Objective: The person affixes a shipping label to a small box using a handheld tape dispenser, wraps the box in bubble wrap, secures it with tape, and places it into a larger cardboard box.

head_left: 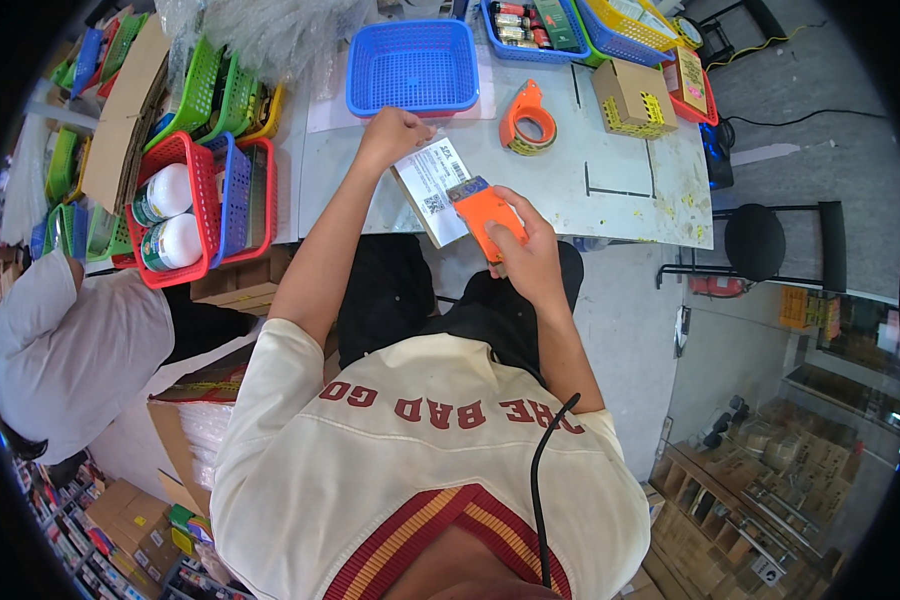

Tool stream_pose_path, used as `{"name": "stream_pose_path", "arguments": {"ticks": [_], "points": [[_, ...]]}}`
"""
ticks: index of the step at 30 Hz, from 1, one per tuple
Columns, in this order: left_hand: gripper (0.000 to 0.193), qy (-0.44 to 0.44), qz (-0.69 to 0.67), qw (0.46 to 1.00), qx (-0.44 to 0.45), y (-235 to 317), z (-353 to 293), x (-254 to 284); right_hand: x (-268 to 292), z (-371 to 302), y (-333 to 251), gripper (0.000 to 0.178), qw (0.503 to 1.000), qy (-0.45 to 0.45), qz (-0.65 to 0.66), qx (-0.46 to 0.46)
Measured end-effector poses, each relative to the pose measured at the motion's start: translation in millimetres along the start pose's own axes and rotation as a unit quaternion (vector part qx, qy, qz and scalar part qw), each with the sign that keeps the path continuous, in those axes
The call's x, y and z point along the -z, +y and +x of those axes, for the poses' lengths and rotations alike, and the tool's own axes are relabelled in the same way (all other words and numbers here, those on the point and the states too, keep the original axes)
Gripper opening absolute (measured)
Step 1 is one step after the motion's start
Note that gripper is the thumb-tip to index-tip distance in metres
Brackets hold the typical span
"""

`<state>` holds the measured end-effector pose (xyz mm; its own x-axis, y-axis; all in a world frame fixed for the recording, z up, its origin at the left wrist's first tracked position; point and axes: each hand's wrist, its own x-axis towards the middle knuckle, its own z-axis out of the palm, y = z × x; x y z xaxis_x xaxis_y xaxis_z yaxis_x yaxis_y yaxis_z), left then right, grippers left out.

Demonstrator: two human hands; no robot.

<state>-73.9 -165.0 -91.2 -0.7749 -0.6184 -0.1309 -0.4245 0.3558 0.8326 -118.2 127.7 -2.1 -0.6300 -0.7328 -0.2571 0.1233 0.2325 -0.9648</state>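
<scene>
A flat parcel (432,185) with a white printed label lies slanted over the near edge of the table, its brown side showing on the left. My left hand (392,138) is closed in a pinch at the parcel's far end. Over the near right part of the parcel, my right hand (526,246) grips a flat orange rectangular item (482,218) with a dark blue-grey end; its exact kind cannot be made out. The thumb lies across its orange face. Just beyond the parcel stands a blue plastic basket (412,108), and an orange tape dispenser (528,120) rests to the right.
Left of me, a red basket (202,190) holds white bottles (165,192) beside further coloured baskets. A small cardboard box (632,98) and a blue basket of small goods (535,52) stand at the back right. Another person (80,335) is at the left; a black stool (755,242) stands right.
</scene>
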Motion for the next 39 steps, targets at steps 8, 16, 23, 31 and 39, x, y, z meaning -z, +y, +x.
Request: {"name": "stream_pose_path", "arguments": {"ticks": [8, 16, 23, 31, 39], "points": [[0.026, -0.001, -0.012, 1.000, 0.009, 0.0, -1.0, -0.5, 0.6, 4.1, 4.0, 0.046, 1.000, 0.002, -0.001, 0.012], [0.024, -0.026, -0.073, 0.996, 0.043, -15.2, 4.6, -4.1, 4.6, 5.4, 3.0, 0.048, 1.000, -0.007, -0.010, -0.004], [0.026, -0.092, -0.129, 0.985, 0.065, -23.7, 8.0, -9.6, 7.8, 8.2, 3.3, 0.051, 0.998, -0.009, -0.057, 0.001], [0.028, -0.101, -0.095, 0.989, 0.052, -24.0, 7.3, -10.6, 10.0, 9.4, 1.3, 0.051, 0.998, -0.019, -0.064, -0.023], [0.027, -0.153, -0.098, 0.977, 0.110, -27.0, 13.5, -11.4, 8.4, 9.4, 2.2, 0.049, 0.998, -0.018, -0.053, -0.029]]}}
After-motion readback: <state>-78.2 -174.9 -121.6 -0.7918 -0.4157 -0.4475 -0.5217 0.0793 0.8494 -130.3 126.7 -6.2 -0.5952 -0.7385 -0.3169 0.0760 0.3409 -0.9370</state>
